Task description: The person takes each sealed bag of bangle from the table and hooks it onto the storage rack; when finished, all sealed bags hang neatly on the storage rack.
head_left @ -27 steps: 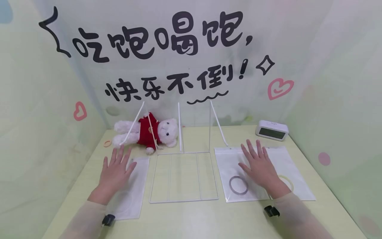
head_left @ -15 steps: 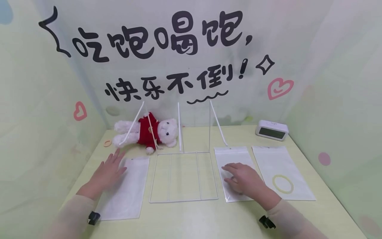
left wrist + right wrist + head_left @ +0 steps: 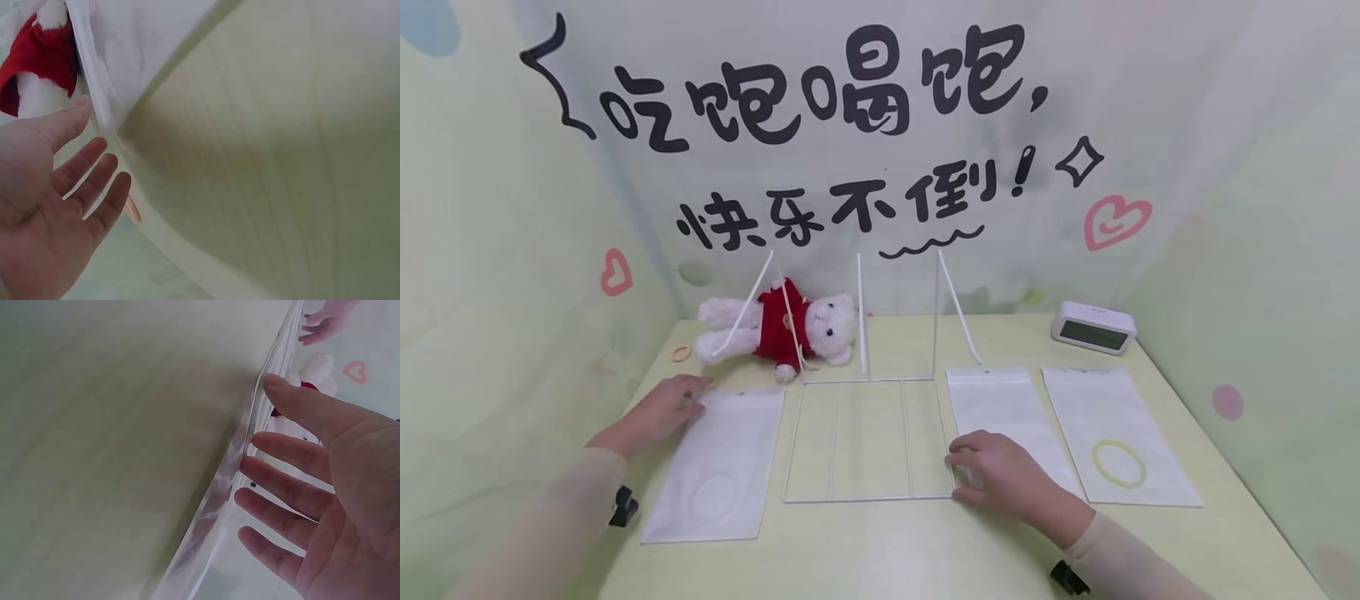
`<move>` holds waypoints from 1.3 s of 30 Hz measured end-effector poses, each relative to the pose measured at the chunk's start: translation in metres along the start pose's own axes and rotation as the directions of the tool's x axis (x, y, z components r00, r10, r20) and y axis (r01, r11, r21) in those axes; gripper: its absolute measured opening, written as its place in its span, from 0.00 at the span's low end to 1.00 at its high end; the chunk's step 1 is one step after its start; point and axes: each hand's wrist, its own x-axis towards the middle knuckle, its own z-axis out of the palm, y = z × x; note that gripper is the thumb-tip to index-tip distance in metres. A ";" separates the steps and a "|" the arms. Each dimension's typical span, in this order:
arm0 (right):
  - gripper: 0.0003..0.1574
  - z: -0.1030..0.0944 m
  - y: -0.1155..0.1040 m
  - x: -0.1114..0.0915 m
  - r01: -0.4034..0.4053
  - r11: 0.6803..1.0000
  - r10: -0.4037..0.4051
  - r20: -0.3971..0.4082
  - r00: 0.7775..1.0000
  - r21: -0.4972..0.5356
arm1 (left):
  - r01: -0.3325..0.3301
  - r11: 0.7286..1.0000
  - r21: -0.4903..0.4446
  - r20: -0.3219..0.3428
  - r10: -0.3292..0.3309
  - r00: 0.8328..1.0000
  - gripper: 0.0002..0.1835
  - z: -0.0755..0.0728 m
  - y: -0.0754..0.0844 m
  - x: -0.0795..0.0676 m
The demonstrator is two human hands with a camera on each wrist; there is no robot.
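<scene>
My left hand (image 3: 658, 412) is at the upper left corner of a white zip pouch (image 3: 737, 458) with a pale ring showing in it. In the left wrist view its fingers are relaxed beside the pouch edge, holding nothing. My right hand (image 3: 1011, 475) is over the lower left part of a second white zip pouch (image 3: 1000, 400), close to the right side of the white wire rack (image 3: 868, 498). The right wrist view shows its fingers extended and slightly bent, at the pouch's edge; whether they touch it I cannot tell. The hand covers the lower part of this pouch.
A third pouch (image 3: 1090, 408) with a yellow ring (image 3: 1118, 463) lies at the right. Behind the rack's upright prongs, a plush bear (image 3: 831, 329) in red lies on its side. A white digital clock (image 3: 1093, 327) stands back right; an orange band (image 3: 681, 353) lies back left.
From a spread, palm-down pose, my right hand has moved left to the rack's side over the middle pouch. My left hand has shifted left to the left pouch's corner. The view has turned slightly.
</scene>
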 end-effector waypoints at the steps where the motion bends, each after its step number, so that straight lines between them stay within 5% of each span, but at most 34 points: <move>1: 0.24 0.000 -0.001 0.000 0.002 1.000 -0.002 -0.005 1.000 -0.004 | 0.002 1.000 -0.009 0.003 -0.002 1.000 0.28 -0.001 -0.003 0.001; 17: 0.24 0.005 -0.001 -0.007 0.001 1.000 -0.001 -0.050 0.999 -0.003 | -0.012 0.996 -0.084 -0.010 0.011 1.000 0.17 -0.003 -0.027 0.016; 32: 0.26 0.005 -0.001 -0.001 0.012 1.000 -0.012 -0.045 0.999 0.008 | 0.145 0.975 -0.171 -0.006 -0.148 0.989 0.13 -0.006 -0.030 0.000; 39: 0.26 0.006 0.000 -0.002 0.014 1.000 -0.014 -0.048 0.999 0.000 | 0.137 0.971 -0.198 -0.028 -0.145 0.989 0.13 -0.009 -0.025 -0.010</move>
